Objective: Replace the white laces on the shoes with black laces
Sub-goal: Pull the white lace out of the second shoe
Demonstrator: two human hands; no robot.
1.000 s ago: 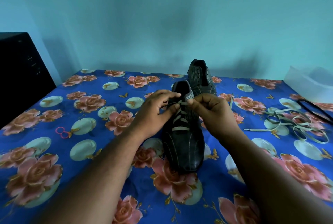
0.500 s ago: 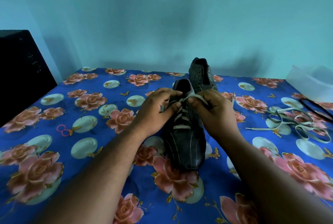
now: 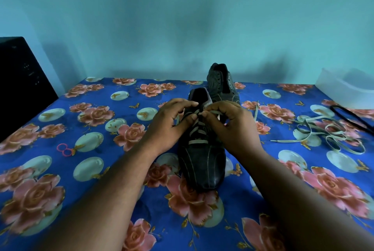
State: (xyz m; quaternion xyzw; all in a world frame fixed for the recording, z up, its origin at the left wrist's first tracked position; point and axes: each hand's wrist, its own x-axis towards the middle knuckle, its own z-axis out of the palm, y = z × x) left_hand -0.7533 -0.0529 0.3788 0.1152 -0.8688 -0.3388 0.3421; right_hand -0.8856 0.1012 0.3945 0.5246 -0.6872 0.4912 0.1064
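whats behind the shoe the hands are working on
A second dark shoe stands just behind the near shoe, toward the wall, with no white lace showing. Its toe end is covered by the near shoe's tongue and the right hand.

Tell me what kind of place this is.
Probably a room at home, perhaps a bedroom: a blue cloth printed with pink roses covers the surface, which meets a plain teal painted wall, with a black cabinet-like box alongside.

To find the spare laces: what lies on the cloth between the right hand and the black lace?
In the head view, a loose white lace lies tangled between the right hand and the black lace.
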